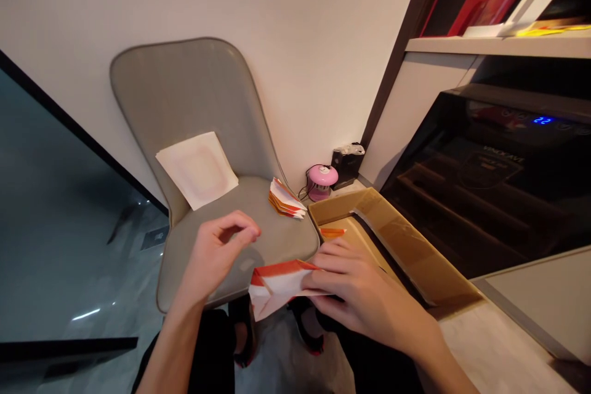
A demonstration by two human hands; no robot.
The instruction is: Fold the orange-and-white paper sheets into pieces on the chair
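Observation:
My right hand [351,283] grips a folded red and white paper piece [279,283] by its right end, fingers wrapped round it. Left of that paper, my left hand [221,246] is raised above the chair seat, thumb and fingers curled toward each other with a gap between them and nothing visible inside. A stack of pale square sheets [198,169] leans on the backrest of the grey chair [184,86]. On the right side of the seat lies a small pile of folded red, orange and white papers [286,200].
An open cardboard box [415,252] stands right of the chair, with an orange and white piece [332,233] inside. Behind are a pink device [322,178] and a black box [347,166]. A glossy black cabinet [480,178] fills the right side.

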